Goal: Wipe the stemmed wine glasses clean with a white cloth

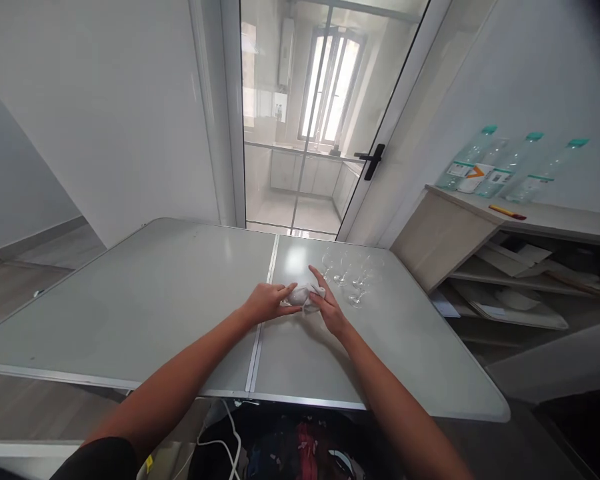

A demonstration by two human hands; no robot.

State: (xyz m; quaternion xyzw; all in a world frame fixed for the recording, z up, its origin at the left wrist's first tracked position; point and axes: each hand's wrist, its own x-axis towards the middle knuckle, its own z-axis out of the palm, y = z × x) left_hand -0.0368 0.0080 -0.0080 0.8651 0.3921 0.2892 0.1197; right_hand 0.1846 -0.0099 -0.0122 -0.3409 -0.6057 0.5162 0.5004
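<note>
Above the table, right of its seam, my two hands meet around a clear glass and a white cloth. My left hand grips the glass from the left, thumb above and fingers below. On the other side, my right hand presses the cloth to the glass, its index finger stretched up and away. Fingers and cloth hide much of the glass, so its full shape cannot be made out. Just beyond my right hand, several clear stemmed glasses stand close together on the table.
The pale folding table has a metal seam across its middle. At the right, a wooden shelf carries several plastic bottles and a yellow-red pen-like object. A glazed door stands behind the table. White cables hang at the near edge.
</note>
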